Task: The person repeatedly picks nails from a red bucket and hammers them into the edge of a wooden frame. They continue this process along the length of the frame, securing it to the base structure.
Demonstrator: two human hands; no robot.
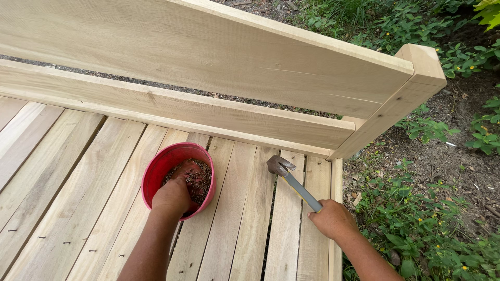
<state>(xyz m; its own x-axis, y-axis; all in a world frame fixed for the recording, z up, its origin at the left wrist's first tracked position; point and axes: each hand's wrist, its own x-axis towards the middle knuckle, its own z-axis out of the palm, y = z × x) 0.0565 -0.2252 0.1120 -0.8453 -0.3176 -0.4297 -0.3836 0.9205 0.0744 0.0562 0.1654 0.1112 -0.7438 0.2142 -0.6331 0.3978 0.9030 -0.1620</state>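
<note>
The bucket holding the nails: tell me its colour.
Red, or pinkish red, seen best in the head view: the bucket with the left hand reaching in.

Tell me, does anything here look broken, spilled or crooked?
Nothing stands out. The nails sit inside the red bowl where the left hand reaches in, with none scattered loose on the wooden slats. The right hand holds the hammer, its head resting on the slats. The gaps between slats vary a little.
</note>
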